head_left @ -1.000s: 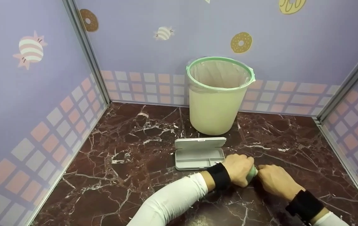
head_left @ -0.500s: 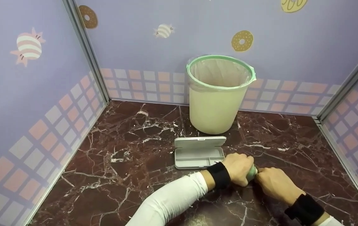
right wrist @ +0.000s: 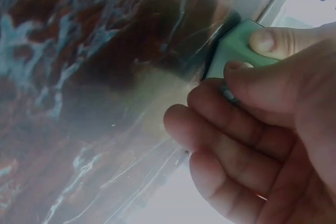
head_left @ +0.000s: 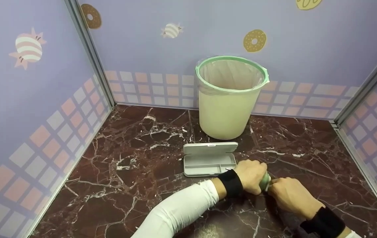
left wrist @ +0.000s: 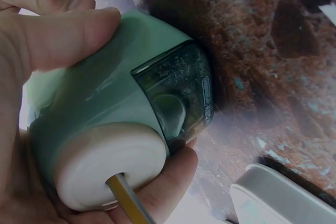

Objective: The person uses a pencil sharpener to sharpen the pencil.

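Observation:
My left hand [head_left: 250, 177] grips a green pencil sharpener [left wrist: 100, 100], thumb on one side and fingers wrapped round the other. The sharpener has a dark see-through shavings window [left wrist: 178, 95] and a round pale front with a hole. A yellow-and-grey pencil [left wrist: 127, 199] is stuck in that hole. Close at the sharpener's front, my right hand [head_left: 291, 195] pinches the pencil between thumb and curled forefinger. Most of the pencil is hidden by these fingers in the right wrist view. Both hands are low over the dark red marbled surface.
A pale grey pencil box [head_left: 201, 171] lies with its lid up just left of my left hand, its inside divided into compartments. Behind it stands a cream bin [head_left: 226, 115] with a green rim and a clear liner. Patterned walls [head_left: 135, 53] enclose the back and sides.
The left hand keeps its grip on the sharpener, which has tipped slightly. My right hand has shifted a little downward and turned slightly at the pencil. The head view has moved slightly.

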The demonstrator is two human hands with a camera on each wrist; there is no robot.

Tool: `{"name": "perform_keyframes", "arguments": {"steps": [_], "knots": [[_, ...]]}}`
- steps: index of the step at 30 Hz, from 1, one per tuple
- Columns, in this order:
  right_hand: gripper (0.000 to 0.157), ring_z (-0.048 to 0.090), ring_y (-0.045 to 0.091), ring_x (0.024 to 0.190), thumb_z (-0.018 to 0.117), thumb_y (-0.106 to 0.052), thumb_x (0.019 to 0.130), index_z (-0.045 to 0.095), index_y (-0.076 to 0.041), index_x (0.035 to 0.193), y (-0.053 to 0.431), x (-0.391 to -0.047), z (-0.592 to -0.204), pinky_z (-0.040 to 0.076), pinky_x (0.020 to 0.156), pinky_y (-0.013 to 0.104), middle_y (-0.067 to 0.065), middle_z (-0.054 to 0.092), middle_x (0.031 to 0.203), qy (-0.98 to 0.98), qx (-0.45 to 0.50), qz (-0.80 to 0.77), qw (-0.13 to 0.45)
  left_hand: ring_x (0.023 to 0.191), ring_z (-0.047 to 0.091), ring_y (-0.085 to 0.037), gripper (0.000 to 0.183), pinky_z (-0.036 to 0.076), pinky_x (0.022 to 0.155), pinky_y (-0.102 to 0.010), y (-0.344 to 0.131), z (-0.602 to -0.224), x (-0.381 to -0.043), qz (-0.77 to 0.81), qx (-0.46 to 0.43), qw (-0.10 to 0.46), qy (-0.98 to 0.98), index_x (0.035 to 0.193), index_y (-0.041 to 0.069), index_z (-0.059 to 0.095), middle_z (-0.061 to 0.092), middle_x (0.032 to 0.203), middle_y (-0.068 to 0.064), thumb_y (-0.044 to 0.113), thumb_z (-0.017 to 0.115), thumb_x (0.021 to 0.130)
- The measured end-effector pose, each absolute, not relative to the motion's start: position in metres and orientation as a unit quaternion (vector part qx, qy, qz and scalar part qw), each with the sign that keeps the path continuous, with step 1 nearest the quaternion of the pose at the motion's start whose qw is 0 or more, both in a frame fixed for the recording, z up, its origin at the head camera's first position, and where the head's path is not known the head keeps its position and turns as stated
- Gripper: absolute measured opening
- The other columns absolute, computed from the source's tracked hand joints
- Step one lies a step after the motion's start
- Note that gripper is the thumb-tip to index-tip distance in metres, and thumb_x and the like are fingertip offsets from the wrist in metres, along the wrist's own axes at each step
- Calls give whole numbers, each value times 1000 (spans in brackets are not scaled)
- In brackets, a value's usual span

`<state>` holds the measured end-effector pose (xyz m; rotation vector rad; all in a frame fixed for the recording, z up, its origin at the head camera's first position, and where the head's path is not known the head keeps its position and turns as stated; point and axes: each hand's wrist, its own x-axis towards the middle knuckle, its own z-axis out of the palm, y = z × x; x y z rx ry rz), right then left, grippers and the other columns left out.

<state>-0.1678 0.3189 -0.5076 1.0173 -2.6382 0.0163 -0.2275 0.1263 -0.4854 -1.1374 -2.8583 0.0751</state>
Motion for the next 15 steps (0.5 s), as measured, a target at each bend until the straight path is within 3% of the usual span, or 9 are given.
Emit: {"name": "perform_keyframes", "arguments": {"steps": [4,15], "knots": [[39,50,14,50,81,-3,72,54,-28,61,318,-167,-505,43,46,40,-12,59,64,-922,357,9,149,92,77,-15,50,64,74,-32,126,-486,-228,20,-368,32,-929,115,25,68,77,106,8,46,91,76],[38,49,12,49,87,-13,81,57,-30,65,317,-165,-498,43,46,40,-13,58,62,-927,346,28,139,94,77,-15,52,64,76,-33,126,-486,-228,19,-360,24,-932,117,26,68,77,108,7,46,92,76]]}}
